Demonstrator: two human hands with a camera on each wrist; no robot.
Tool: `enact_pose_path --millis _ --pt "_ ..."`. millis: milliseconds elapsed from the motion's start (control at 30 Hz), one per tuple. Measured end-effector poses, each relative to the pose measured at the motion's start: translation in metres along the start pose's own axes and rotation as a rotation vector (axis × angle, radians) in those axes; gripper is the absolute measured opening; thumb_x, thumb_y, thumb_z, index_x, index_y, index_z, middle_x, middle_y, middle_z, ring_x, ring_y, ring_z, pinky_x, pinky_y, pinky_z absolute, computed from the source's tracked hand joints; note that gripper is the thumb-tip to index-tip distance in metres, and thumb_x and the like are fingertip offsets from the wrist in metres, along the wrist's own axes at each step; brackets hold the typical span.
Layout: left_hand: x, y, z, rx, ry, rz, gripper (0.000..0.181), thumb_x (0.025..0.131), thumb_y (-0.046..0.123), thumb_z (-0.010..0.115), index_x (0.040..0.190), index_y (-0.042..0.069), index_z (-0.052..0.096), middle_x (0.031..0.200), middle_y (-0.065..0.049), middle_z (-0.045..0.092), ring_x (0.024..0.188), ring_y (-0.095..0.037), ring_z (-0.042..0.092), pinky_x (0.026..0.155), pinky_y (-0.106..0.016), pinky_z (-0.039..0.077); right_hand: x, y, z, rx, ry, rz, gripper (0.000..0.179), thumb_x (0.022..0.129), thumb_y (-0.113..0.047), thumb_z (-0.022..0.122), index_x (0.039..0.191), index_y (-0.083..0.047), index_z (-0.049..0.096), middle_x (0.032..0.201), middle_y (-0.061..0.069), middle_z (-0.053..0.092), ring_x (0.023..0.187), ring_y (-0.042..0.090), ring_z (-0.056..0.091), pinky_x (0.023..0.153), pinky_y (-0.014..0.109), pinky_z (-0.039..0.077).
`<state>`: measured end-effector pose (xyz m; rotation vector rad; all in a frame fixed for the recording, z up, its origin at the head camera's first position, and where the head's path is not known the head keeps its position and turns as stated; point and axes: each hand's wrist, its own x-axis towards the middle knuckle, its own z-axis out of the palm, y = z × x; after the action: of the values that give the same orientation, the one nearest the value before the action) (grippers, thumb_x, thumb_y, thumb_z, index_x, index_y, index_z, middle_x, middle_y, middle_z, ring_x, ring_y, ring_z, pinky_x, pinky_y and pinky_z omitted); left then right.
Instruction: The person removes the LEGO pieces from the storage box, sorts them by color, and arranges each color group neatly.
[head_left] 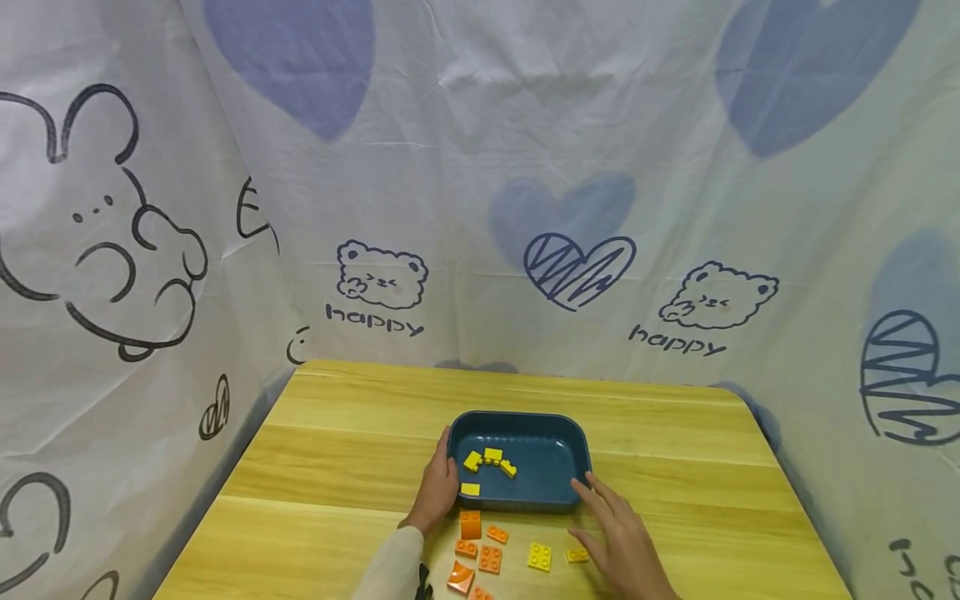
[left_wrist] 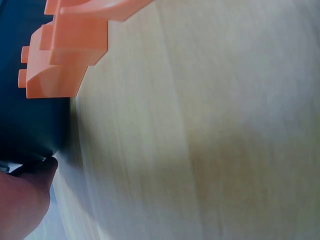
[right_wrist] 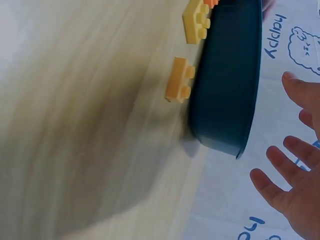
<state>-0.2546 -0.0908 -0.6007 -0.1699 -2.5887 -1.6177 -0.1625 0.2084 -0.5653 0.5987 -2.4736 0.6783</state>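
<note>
The left hand point(head_left: 437, 492) grips the left end of the tray point(head_left: 525, 505) on the surface point(head_left: 330, 467) while the right hand point(head_left: 621, 529) splays loose beside its right, so lopsided pulling could knock the orange bricks point(head_left: 491, 559) before it.

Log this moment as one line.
Tray: four yellow bricks inside; left hand: touching tray's left side; right hand: fingers spread near tray's right side; table: orange bricks, two yellow bricks

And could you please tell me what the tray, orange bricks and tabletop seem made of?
The tray: probably plastic, smooth and faintly glossy, with a soft highlight on its floor. The orange bricks: likely moulded plastic, satin, with crisp edges and round studs. The tabletop: smooth wood or wood-look laminate; grain shows, but which is unclear.
</note>
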Motion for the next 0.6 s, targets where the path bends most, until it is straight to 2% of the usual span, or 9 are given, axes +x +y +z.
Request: enact_pose_path --millis 200,600 --pt "0.000 0.000 0.000 0.004 -0.003 0.000 0.055 0.106 -0.006 0.036 0.159 -0.012 0.023 0.160 -0.033 0.033 0.147 -0.049 0.034 0.119 -0.062 0.029 0.009 -0.001 -0.002 0.017 0.003 -0.004 0.079 0.071 -0.014 0.096 0.143 -0.011 0.063 0.141 0.020 0.062 0.117 0.040 0.065 0.086 0.060 0.059" --pt "-0.001 0.001 -0.001 0.004 0.000 -0.001 0.055 0.105 -0.007 0.037 0.159 -0.012 0.023 0.160 -0.034 0.033 0.147 -0.050 0.034 0.119 -0.062 0.029 0.026 -0.001 0.003 0.034 -0.033 0.030 0.070 0.079 -0.018 0.092 0.143 -0.012 0.063 0.145 0.017 0.059 0.124 0.037 0.063 0.090 0.060 0.058"
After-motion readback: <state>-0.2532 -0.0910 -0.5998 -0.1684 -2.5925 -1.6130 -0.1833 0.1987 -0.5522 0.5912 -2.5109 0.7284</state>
